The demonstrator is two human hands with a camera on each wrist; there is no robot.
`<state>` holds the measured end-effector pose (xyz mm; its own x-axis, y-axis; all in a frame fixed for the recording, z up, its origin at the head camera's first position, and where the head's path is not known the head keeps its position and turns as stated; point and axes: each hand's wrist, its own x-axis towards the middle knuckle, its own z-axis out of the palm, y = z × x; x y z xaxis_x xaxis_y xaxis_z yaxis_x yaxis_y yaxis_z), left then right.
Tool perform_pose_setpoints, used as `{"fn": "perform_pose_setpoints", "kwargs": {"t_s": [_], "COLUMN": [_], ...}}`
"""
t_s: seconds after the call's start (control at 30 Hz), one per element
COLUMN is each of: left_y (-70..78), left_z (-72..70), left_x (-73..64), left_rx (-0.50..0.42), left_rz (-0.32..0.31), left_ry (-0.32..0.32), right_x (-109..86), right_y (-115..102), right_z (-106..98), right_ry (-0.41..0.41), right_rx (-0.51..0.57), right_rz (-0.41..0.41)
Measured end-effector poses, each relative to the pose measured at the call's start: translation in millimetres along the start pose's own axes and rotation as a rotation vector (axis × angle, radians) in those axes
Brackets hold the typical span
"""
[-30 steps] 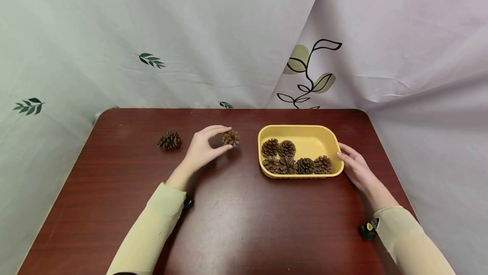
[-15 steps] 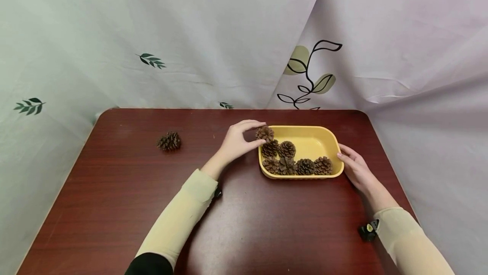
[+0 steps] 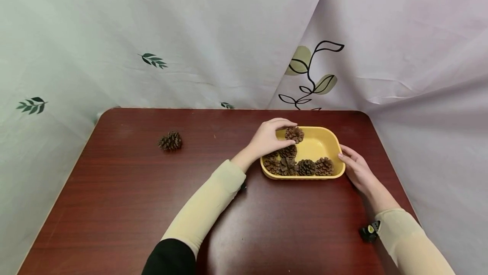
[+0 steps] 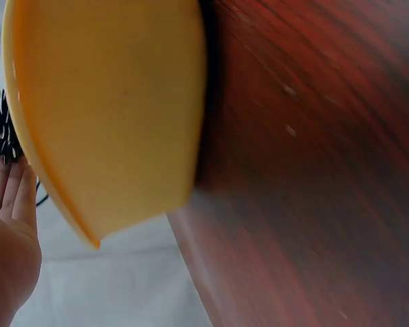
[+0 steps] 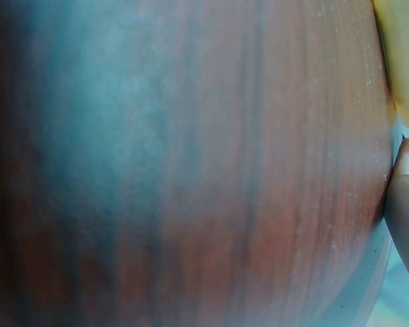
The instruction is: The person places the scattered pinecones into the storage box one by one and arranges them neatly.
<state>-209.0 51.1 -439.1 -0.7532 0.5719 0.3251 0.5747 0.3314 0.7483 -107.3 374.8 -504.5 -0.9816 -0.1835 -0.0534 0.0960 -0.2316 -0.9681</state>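
Observation:
My left hand (image 3: pixel 270 138) pinches a brown pine cone (image 3: pixel 295 134) between thumb and fingers, over the back left part of a yellow plastic tub (image 3: pixel 318 143). In the left wrist view the same pine cone (image 4: pixel 1 129) shows dark beyond the tub's rim. Several pine cones (image 3: pixel 306 167) lie inside the tub along its front and left side, some partly covered by the left hand. At the tub's right end, my right hand (image 3: pixel 358 169) holds the wall, thumb on the rim and fingers along the outside. Another pine cone (image 3: pixel 170 141) lies alone on the table's left.
The reddish-brown wooden table (image 3: pixel 126 190) has rounded back corners. Behind it hangs a pale cloth (image 3: pixel 213 33) with leaf prints, and its folds run down the right side as well.
My left hand has carried its pine cone rightward from the table, past the tub's left rim, to above the inside. The right hand stays at the tub's right end.

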Motion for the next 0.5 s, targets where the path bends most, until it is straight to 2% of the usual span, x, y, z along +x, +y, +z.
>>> {"fn": "perform_pose_setpoints", "kwargs": {"t_s": [0.23,0.37,0.5], "left_y": [8.8,9.5,9.3], "left_z": [15.5,23.3,29.2], "left_x": [14.7,19.5,22.4], "left_rx": [0.047,0.037,0.085], "left_rz": [-0.053,-0.086,-0.118], "left_ry": [-0.072,-0.098,-0.134], "right_x": [0.4,1.3,1.9], "right_y": [2,3,4], "right_z": [-1,-3,-3], "right_ry": [-0.006,-0.01,-0.012], "right_rx": [0.013,0.016,0.018], "right_rz": [-0.007,-0.018,-0.022]}}
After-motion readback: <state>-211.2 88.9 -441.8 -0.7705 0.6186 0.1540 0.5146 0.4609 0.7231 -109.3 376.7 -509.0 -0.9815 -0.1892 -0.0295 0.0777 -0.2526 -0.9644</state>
